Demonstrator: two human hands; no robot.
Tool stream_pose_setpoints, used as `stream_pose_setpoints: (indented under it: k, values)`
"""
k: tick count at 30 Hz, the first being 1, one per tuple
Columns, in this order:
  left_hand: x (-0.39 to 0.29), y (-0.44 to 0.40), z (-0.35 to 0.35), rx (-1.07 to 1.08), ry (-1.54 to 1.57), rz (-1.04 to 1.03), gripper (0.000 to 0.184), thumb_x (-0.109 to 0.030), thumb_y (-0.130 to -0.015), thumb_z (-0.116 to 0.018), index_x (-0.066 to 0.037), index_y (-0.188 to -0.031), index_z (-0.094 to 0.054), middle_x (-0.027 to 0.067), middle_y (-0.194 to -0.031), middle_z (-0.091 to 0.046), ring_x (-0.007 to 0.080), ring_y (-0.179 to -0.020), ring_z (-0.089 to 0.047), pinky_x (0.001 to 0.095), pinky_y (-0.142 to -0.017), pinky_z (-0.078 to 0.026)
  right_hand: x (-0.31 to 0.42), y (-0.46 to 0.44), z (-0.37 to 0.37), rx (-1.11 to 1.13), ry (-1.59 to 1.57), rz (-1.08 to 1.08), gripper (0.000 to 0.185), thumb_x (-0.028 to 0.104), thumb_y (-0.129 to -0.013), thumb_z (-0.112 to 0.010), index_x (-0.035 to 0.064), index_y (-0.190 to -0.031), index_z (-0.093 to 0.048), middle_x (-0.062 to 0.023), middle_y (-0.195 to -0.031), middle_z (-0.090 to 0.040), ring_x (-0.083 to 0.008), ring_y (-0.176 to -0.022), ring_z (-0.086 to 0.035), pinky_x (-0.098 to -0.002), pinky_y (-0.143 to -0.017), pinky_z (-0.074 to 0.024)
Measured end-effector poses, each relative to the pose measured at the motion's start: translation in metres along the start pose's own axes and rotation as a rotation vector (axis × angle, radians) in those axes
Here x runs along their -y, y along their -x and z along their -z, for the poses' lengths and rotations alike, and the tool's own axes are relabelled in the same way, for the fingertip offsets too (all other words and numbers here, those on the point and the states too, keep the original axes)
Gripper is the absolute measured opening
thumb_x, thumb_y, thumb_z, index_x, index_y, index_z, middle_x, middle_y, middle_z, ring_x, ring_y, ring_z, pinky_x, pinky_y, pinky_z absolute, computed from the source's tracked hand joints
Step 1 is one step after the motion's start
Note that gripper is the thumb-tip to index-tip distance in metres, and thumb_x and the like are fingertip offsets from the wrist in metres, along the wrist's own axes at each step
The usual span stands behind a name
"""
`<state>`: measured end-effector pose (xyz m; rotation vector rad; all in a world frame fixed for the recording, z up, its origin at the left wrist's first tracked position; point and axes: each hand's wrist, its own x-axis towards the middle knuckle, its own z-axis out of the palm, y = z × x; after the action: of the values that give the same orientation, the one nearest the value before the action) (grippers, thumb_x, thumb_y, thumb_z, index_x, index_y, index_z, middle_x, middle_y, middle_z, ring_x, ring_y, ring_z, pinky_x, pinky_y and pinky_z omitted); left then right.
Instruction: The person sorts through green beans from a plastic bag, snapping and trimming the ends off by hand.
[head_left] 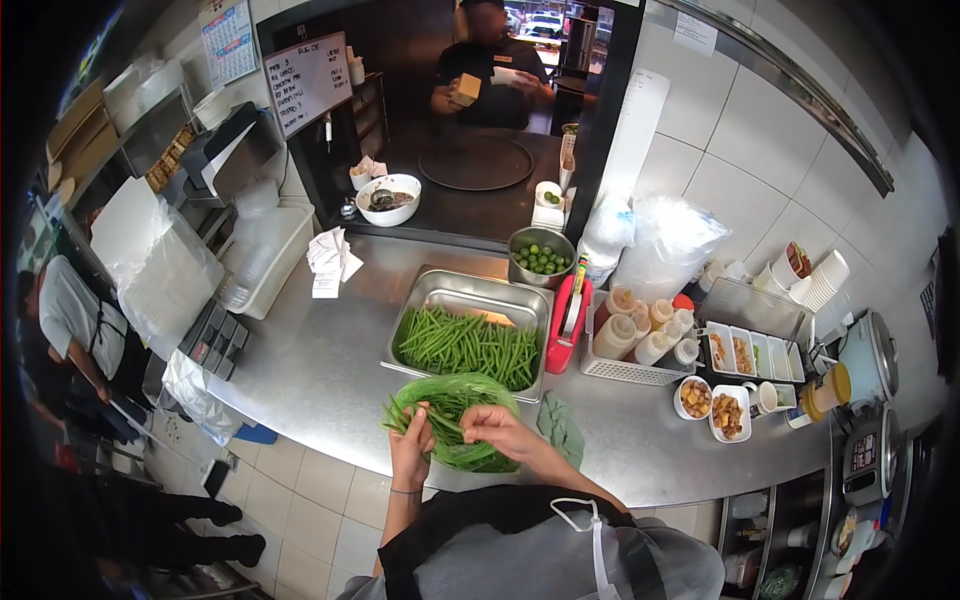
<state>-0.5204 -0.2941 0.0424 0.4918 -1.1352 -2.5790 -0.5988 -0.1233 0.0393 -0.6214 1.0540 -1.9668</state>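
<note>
Above a thin green plastic bag (497, 459) full of green beans (455, 398), my left hand (410, 447) is closed around a few beans whose ends stick out past the fingers. My right hand (503, 432) is pinched at the far end of a green bean that reaches across from the left. Just behind the bag stands a rectangular steel pan (390, 357) with a heap of green beans (465, 345) lying in it. A folded green cloth (561, 428) rests on the counter to the right of my right hand.
Right of the pan are a red tape dispenser (568, 322), a steel pot of small green limes (540, 257) and a basket of sauce bottles (630, 372). Paper slips (329, 262) lie at the left. Beyond the pass window a person (493, 80) holds a box.
</note>
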Motion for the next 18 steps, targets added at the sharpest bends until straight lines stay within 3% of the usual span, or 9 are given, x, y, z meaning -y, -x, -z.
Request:
stream_pose_setpoints:
  k: [6, 8, 10, 12, 13, 14, 16, 17, 18]
  values:
    - [-0.003, -0.01, 0.01, -0.032, 0.227, 0.166, 0.013, -0.018, -0.094, -0.055, -0.008, -0.102, -0.058, -0.0013, -0.086, -0.06, 0.0014, -0.044, -0.029, 0.0173, -0.039, -0.023, 0.008, 0.0, -0.013, 0.185, 0.226, -0.082, 0.005, 0.007, -0.087, -0.062, 0.0026, -0.088, -0.06, 0.0017, -0.083, -0.059, -0.0056, -0.08, -0.055, -0.0215, -0.072, -0.0436]
    - [-0.002, -0.02, 0.029, -0.011, 0.482, 0.25, 0.013, -0.018, -0.095, -0.054, -0.01, -0.103, -0.059, -0.0012, -0.088, -0.062, 0.0014, -0.043, -0.029, 0.0165, -0.038, -0.025, 0.015, 0.002, -0.015, 0.185, 0.392, 0.049, 0.006, 0.007, -0.087, -0.062, 0.001, -0.087, -0.061, 0.0013, -0.083, -0.06, -0.0064, -0.08, -0.056, -0.0224, -0.073, -0.0444]
    - [-0.004, -0.02, 0.036, -0.007, 0.501, 0.23, 0.014, -0.018, -0.095, -0.052, -0.01, -0.103, -0.06, -0.0008, -0.09, -0.063, 0.0015, -0.043, -0.03, 0.016, -0.038, -0.026, 0.017, 0.001, -0.014, 0.111, 0.393, 0.062, 0.007, 0.007, -0.086, -0.063, 0.0004, -0.087, -0.063, -0.0007, -0.082, -0.061, -0.0077, -0.08, -0.057, -0.0237, -0.073, -0.0448]
    - [-0.007, -0.02, 0.038, 0.017, 0.529, 0.235, 0.014, -0.017, -0.094, -0.053, -0.009, -0.104, -0.06, -0.0004, -0.089, -0.063, 0.0023, -0.045, -0.029, 0.0167, -0.039, -0.025, 0.02, -0.004, -0.013, -0.136, 0.784, 0.143, 0.007, 0.01, -0.086, -0.064, 0.0031, -0.089, -0.064, -0.0039, -0.08, -0.061, -0.0106, -0.073, -0.057, -0.0246, -0.067, -0.0442]
    - [-0.008, -0.019, 0.038, -0.036, 0.474, 0.249, 0.013, -0.02, -0.094, -0.053, -0.01, -0.102, -0.059, -0.0013, -0.079, -0.059, 0.0042, -0.047, -0.032, 0.0182, -0.04, -0.026, 0.016, -0.007, -0.006, -0.162, 1.003, 0.078, 0.009, 0.008, -0.083, -0.064, 0.0052, -0.091, -0.065, -0.0053, -0.084, -0.059, -0.0157, -0.08, -0.057, -0.0289, -0.069, -0.0432]
    - [-0.006, -0.02, 0.039, -0.033, 0.471, 0.252, 0.013, -0.02, -0.094, -0.053, -0.01, -0.102, -0.059, -0.0013, -0.079, -0.059, 0.0042, -0.047, -0.032, 0.0182, -0.04, -0.026, 0.007, -0.01, 0.001, -0.167, 1.002, 0.081, 0.009, 0.008, -0.083, -0.064, 0.0052, -0.091, -0.065, -0.0053, -0.084, -0.059, -0.0157, -0.08, -0.057, -0.0289, -0.069, -0.0432]
    - [-0.002, -0.021, 0.04, 0.06, 0.457, 0.29, 0.013, -0.025, -0.095, -0.052, -0.012, -0.096, -0.056, -0.0028, -0.068, -0.049, 0.0066, -0.05, -0.034, 0.0204, -0.043, -0.027, -0.01, -0.011, 0.004, -0.16, 1.584, 0.275, 0.02, 0.006, -0.078, -0.064, 0.008, -0.099, -0.064, -0.0045, -0.094, -0.056, -0.0208, -0.094, -0.053, -0.035, -0.075, -0.0413]
    - [-0.003, -0.021, 0.037, 0.114, 0.412, 0.3, 0.016, -0.029, -0.095, -0.051, -0.014, -0.091, -0.053, -0.0036, -0.063, -0.04, 0.0082, -0.053, -0.036, 0.0219, -0.045, -0.029, -0.015, -0.007, 0.002, -0.155, 1.653, 0.166, 0.04, 0.006, -0.072, -0.067, 0.0115, -0.111, -0.06, -0.0057, -0.107, -0.051, -0.0252, -0.111, -0.044, -0.0397, -0.086, -0.0382]
    - [-0.007, -0.024, 0.029, 0.127, 0.411, 0.296, 0.016, -0.029, -0.095, -0.051, -0.014, -0.091, -0.053, -0.0036, -0.063, -0.04, 0.0082, -0.053, -0.036, 0.0219, -0.045, -0.029, -0.015, -0.005, -0.002, -0.162, 1.661, 0.175, 0.04, 0.006, -0.072, -0.067, 0.0115, -0.111, -0.06, -0.0057, -0.107, -0.051, -0.0252, -0.111, -0.044, -0.0397, -0.086, -0.0382]
